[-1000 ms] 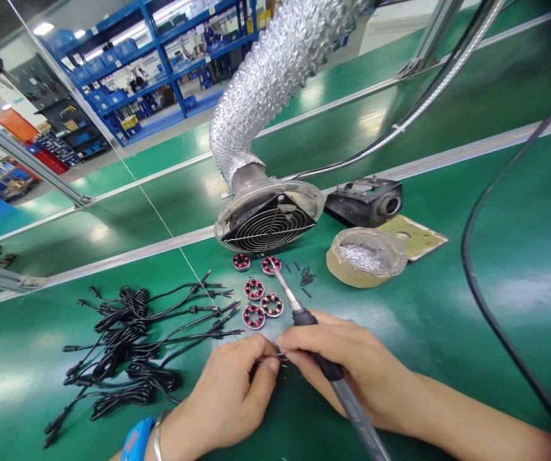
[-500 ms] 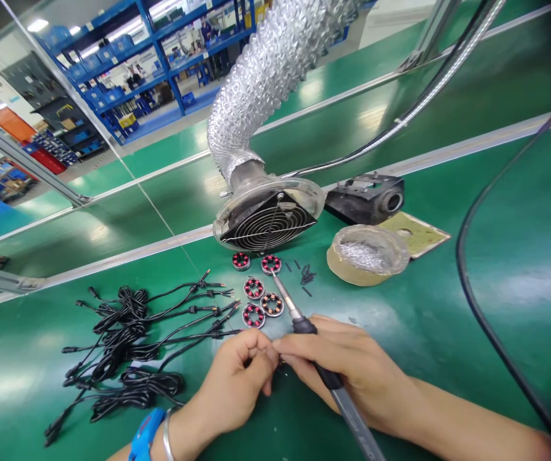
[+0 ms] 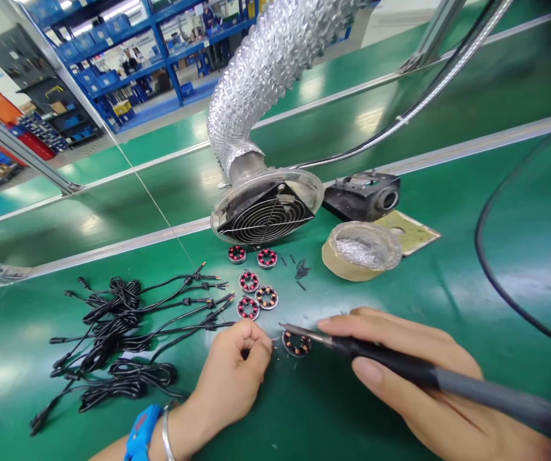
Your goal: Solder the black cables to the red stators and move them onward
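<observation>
My right hand (image 3: 414,378) holds a soldering iron (image 3: 391,362) like a pen. Its metal tip points left, over the upper edge of a ring-shaped motor stator (image 3: 297,344) with copper windings; whether they touch I cannot tell. Just left of it, my left hand (image 3: 232,368) is closed in a pinch, and a thin wire (image 3: 275,339) pokes out from its fingertips. Beyond my left hand lie several more stators (image 3: 248,308), mostly with red parts. Black cables (image 3: 126,333) with stripped ends spread out on the left.
A fume extractor fan (image 3: 270,214) on a silver duct (image 3: 261,83) stands behind the stators. Small black tubes (image 3: 301,270), a round tub (image 3: 362,256), a black iron stand (image 3: 364,195) and a yellowish sponge plate (image 3: 412,234) are nearby. A black cord (image 3: 491,282) curves at right.
My right hand has moved right, away from my left fingers, and the iron now lies flatter, its tip nearer me. The stator between my hands has come into sight. My left hand stays pinched.
</observation>
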Tool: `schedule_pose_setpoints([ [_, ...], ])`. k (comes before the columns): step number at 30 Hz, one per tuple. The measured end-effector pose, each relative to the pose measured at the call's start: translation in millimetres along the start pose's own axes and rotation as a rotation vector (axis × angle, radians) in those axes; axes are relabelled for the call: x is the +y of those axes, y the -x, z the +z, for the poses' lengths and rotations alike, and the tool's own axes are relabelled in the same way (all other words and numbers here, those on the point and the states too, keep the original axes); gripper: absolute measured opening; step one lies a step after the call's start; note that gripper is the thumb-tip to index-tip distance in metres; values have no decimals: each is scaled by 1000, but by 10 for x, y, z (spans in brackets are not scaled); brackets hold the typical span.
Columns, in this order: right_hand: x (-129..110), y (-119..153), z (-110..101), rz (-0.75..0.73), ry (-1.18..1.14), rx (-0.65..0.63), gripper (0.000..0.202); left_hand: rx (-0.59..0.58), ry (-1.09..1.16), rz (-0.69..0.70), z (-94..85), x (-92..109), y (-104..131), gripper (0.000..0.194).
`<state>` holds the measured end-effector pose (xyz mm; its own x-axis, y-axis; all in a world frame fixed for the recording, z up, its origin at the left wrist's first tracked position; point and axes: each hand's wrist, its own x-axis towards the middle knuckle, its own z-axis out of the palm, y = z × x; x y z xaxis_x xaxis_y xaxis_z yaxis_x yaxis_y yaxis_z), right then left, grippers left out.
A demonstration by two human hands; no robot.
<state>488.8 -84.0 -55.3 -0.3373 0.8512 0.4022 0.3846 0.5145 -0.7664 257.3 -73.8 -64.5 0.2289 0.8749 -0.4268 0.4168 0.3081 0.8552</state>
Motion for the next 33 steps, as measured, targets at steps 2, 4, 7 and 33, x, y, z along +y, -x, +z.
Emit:
schedule_pose_setpoints([
  [2,67,31,49,60,-51,36,20,5,-14,16,8,-1,7,19],
  [4,107,41,94,101,-110,49,12,9,-19,32,12,6,9,19],
  [7,119,35,127,129,-166,39,10,8,-12,34,12,23,5,18],
  [33,-20,-16,176,20,-200,66,16,20,-57,34,0,33,9,21],
])
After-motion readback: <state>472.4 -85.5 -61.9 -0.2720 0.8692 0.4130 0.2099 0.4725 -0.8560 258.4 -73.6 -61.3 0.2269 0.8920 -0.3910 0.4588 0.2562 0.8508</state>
